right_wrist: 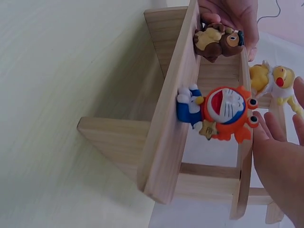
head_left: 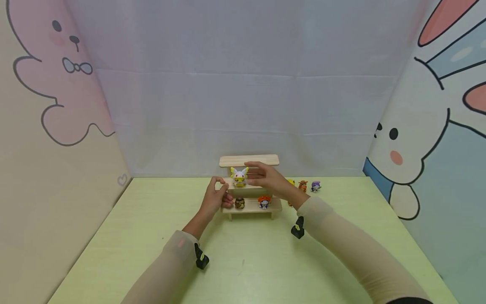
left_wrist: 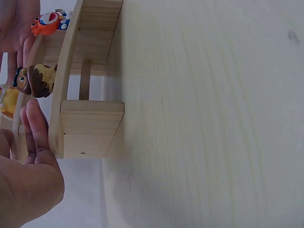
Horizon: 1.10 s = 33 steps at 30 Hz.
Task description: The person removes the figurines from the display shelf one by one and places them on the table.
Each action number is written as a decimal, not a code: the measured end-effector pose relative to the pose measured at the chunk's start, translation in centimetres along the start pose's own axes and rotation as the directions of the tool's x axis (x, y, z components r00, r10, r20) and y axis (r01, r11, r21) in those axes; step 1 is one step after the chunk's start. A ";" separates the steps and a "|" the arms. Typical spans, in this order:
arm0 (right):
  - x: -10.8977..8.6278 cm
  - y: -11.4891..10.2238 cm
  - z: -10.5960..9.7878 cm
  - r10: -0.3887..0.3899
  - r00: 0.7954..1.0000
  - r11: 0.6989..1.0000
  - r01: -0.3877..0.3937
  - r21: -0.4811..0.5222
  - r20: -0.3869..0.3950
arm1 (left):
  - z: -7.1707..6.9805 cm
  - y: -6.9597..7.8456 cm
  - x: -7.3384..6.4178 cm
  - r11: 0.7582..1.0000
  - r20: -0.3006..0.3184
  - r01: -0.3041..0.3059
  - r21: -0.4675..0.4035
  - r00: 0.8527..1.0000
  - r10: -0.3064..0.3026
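A small wooden three-tier shelf (head_left: 252, 205) stands at the back of the table. On its middle tier sits a yellow and white eared figurine (head_left: 239, 177). My right hand (head_left: 267, 179) is just right of this figurine, fingers extended and loosely bent, none curled round it. At the shelf's left end is my left hand (head_left: 215, 196), its fingers relaxed beside the tiers and its thumb and forefinger bent near the figurine. The bottom tier holds a brown owl-like figurine (left_wrist: 40, 80) on the left and a blue and white cat figurine in an orange crab hood (right_wrist: 225, 111) on the right.
Right of the shelf, partly behind my right wrist, are several more figurines, among them an orange striped one (head_left: 302, 185) and a purple and white one (head_left: 315, 186). A pale back wall (head_left: 243, 105) rises close behind the shelf. Cartoon-printed side walls flank the table (head_left: 243, 261).
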State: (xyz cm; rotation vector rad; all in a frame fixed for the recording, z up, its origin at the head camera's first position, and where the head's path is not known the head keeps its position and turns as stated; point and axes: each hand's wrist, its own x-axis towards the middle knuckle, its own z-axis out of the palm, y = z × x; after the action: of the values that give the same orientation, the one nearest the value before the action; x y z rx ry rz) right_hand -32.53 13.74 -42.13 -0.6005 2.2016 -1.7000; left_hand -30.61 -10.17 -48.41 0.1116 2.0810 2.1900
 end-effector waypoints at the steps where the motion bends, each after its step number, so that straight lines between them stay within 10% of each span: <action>1: 0.1 -0.1 0.1 0.001 1.000 1.000 -0.001 -0.002 0.001 | 0.0 0.0 0.0 1.000 0.000 0.001 0.006 1.000 -0.001; 33: 1.6 -1.0 2.3 -0.029 0.999 0.999 0.028 -0.023 -0.045 | -0.3 -0.4 0.3 1.000 0.012 -0.001 0.006 1.000 0.001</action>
State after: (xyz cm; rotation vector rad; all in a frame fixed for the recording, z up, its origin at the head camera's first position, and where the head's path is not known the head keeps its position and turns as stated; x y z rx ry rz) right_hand -32.69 10.78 -41.70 -0.6075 2.2563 -1.7216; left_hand -30.98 -10.44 -48.81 0.1264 2.0816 2.1787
